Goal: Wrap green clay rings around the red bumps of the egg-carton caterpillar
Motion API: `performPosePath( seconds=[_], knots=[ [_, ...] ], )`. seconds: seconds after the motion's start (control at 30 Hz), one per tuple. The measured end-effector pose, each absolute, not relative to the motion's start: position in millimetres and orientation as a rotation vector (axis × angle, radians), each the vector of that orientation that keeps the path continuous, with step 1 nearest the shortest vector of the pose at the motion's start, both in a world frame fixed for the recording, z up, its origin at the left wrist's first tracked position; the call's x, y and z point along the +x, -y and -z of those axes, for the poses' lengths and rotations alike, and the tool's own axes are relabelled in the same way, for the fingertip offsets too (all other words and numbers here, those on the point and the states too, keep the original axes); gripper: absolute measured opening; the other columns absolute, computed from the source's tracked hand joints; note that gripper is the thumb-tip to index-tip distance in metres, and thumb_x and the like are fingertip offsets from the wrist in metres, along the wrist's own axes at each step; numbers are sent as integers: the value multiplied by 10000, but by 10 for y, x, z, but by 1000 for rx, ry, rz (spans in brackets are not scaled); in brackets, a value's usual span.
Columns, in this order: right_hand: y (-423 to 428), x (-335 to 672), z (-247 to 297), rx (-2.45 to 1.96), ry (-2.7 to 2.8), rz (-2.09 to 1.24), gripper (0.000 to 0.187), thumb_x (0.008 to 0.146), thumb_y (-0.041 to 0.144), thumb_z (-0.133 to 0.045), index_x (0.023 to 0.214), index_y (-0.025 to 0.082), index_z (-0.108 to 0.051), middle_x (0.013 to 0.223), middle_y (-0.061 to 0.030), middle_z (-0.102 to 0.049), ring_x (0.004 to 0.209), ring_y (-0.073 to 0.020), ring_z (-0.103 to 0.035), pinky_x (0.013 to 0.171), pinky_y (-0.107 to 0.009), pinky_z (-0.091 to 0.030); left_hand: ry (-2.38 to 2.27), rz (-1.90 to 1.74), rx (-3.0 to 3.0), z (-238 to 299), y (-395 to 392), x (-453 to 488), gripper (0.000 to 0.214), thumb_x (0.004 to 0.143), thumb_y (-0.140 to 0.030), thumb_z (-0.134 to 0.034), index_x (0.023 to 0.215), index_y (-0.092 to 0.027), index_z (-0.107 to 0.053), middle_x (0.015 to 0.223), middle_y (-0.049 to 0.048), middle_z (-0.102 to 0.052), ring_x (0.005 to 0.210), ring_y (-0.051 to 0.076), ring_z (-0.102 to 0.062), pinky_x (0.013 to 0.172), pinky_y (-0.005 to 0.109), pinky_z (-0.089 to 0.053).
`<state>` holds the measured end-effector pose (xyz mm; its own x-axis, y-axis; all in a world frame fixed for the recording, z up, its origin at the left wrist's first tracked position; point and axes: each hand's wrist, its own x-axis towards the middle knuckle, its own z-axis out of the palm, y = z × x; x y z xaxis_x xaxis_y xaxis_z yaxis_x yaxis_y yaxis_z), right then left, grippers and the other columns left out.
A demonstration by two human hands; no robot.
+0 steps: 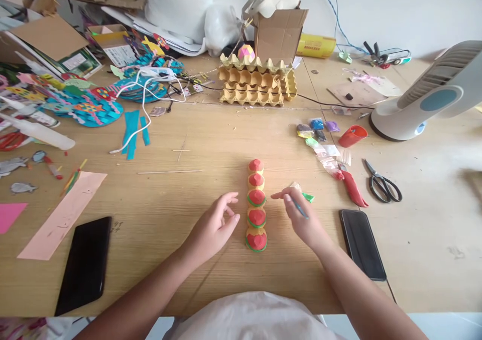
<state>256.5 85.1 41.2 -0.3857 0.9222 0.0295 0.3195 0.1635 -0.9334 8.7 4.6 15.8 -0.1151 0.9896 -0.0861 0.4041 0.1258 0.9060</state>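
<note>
A strip of egg-carton cups (256, 198) lies lengthwise in front of me, its several domes covered in red, with green edging along the nearer ones. My left hand (220, 218) hovers just left of the strip, fingers loosely bent and apart, holding nothing. To the strip's right, my right hand (301, 218) is closed around a thin blue tool (300, 208); its far end is hidden by the fingers, so its kind is unclear. Behind that hand lies a small green packet (308, 198). Neither hand touches the strip.
Small clay packets (317, 124), a red cup (353, 136), a red-handled cutter (353, 185), scissors (384, 182) and a phone (362, 244) lie to the right. A black tablet or phone (85, 264) lies left. Stacked egg cartons (256, 86) and a white fan (425, 99) stand farther back.
</note>
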Motion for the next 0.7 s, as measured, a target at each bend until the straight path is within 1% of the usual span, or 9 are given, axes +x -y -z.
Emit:
performPosePath(
  seconds=[0.1,0.17,0.23,0.33,0.43,0.6,0.7],
  knots=[
    [-891,2411,-179,-1224,1928,-1215,285,1078,405,-407,1025,236,-631,1018,-81,-699,972,-259,-623,878,-418,-464,-1633,-905,1324,-119,-78,117,433,943,-247,-579,1374,-246,-544,1326,111,-667,865,174,-634,910,392,-543],
    [-880,2382,-126,-1226,1944,-1225,251,1072,375,-400,1029,237,-606,1042,-83,-701,988,-261,-627,889,-419,-469,-1596,-879,1261,-108,-118,143,441,945,-218,-550,1385,-244,-521,1342,109,-657,849,164,-611,921,396,-528],
    [-853,2375,-124,-1208,1947,-1231,215,1057,348,-411,1022,235,-591,1013,-77,-690,954,-253,-625,859,-404,-482,-1525,-882,1198,-99,-155,172,450,944,-203,-545,1391,-245,-507,1336,104,-662,848,160,-600,925,393,-520],
    [-816,2356,-144,-1199,1938,-1236,161,1030,319,-440,1004,232,-572,906,-52,-650,862,-235,-594,774,-371,-483,-1451,-917,1113,-76,-176,211,432,942,-198,-547,1370,-239,-510,1325,104,-663,863,165,-600,899,382,-523],
    [-801,2327,-170,-1192,1911,-1263,109,1000,282,-468,1011,229,-563,868,-36,-632,822,-221,-570,727,-351,-465,-1440,-984,1025,-57,-175,239,401,930,-193,-565,1327,-233,-531,1293,103,-658,943,189,-614,845,358,-530],
    [-797,2301,-270,-1162,1901,-1316,121,995,254,-480,1035,219,-588,872,-24,-612,791,-200,-551,741,-347,-452,-1372,-1132,902,-81,-215,293,323,917,-203,-618,1235,-225,-568,1171,72,-679,1084,209,-638,940,350,-508],
    [-787,2291,-332,-1137,1900,-1319,118,1006,267,-480,1048,219,-579,932,-42,-629,837,-208,-566,781,-358,-455,-1359,-1174,769,-120,-255,335,309,890,-199,-648,1188,-221,-572,1134,57,-683,1062,202,-654,885,321,-511]
  ],
)
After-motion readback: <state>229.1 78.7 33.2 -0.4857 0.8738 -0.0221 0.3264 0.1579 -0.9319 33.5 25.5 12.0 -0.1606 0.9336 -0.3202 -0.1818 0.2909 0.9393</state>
